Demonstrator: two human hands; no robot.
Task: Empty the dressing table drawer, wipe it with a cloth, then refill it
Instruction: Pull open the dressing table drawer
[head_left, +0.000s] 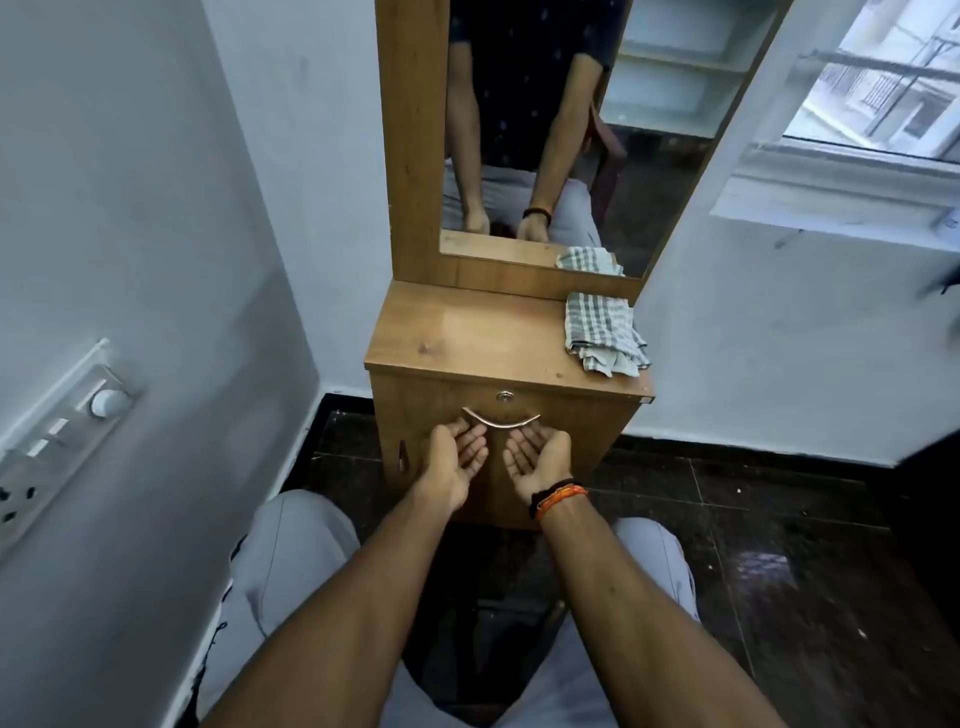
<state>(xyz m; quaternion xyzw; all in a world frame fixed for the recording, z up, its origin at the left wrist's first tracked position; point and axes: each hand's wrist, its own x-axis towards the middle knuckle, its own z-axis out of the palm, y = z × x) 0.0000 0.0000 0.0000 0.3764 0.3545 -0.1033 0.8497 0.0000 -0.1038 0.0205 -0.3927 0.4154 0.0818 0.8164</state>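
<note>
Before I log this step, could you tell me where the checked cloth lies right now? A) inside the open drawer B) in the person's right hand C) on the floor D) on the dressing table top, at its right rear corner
D: the checked cloth lies crumpled on the dressing table top by the mirror, while the drawer is shut and both hands are empty at its handle.

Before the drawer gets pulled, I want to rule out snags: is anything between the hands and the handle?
Nothing visible. The left hand and right hand are open, palms up, just under the curved metal handle. The folded checked cloth lies on the wooden tabletop, clear of the drawer front.
</note>
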